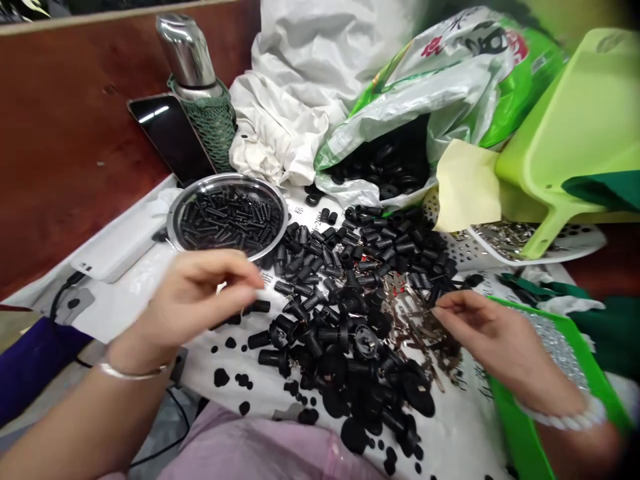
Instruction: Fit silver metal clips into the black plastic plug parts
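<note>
Left hand [195, 290], right hand [500, 340]: both pinching fingers together, any hold blurred; thin brownish metal strips [413, 308] beside right fingertips!

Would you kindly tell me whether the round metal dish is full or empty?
Not empty: the round metal dish holds many small ridged black pieces, spread across most of it; their depth I cannot tell.

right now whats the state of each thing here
Black parts, loosely heaped
Metal strips, loosely piled
Left hand, raised, grip unclear
Right hand, by metal strips, grip unclear
Metal dish, filled with ribbed pieces
Flask, upright, capped
Phone, leaning, screen dark
Plastic bag, open, dark pieces inside
Green tray, holding silvery bits
</note>
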### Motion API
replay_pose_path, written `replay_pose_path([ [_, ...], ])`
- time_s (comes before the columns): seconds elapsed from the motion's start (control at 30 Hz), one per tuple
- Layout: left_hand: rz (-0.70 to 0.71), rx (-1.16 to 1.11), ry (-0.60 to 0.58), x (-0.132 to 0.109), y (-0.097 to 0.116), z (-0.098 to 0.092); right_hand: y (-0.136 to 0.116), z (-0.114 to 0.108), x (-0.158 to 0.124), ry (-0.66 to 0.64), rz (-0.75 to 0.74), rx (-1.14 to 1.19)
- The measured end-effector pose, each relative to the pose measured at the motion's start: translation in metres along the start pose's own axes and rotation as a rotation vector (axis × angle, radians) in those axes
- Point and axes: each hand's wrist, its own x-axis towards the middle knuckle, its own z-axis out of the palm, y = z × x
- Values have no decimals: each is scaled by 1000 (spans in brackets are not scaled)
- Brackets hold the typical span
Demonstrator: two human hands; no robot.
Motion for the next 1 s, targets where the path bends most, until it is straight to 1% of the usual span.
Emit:
replay_pose_path([
  [0.07,58,78,-74,7,-4,15,-2,0,-9,27,43,146],
  [0.17,117,356,-216,13,-10,36,-11,3,-23,56,132,352],
  [0.2,120,440,-257,14,-11,40,-15,4,-27,65,148,402],
  [0.27,134,540,-301,14,-9,43,-20,9,-34,83,152,456],
  [0.33,163,543,-299,16,-3,41,-23,13,-39,111,130,483],
  [0.4,201,503,-271,20,2,39,-24,16,-41,139,95,480],
  [0.5,238,489,-242,33,10,42,-23,14,-41,180,12,447],
  [0.6,236,527,-269,55,17,55,-24,8,-47,244,-77,365],
  [0.7,254,578,-328,81,22,75,-25,4,-60,309,-141,287],
  [0.83,278,657,-376,116,25,99,-18,11,-77,355,-177,299],
  [0.9,268,708,-372,130,25,105,-11,19,-81,379,-160,330],
  [1.0,228,798,-347,144,21,104,3,30,-82,404,-139,367],
])
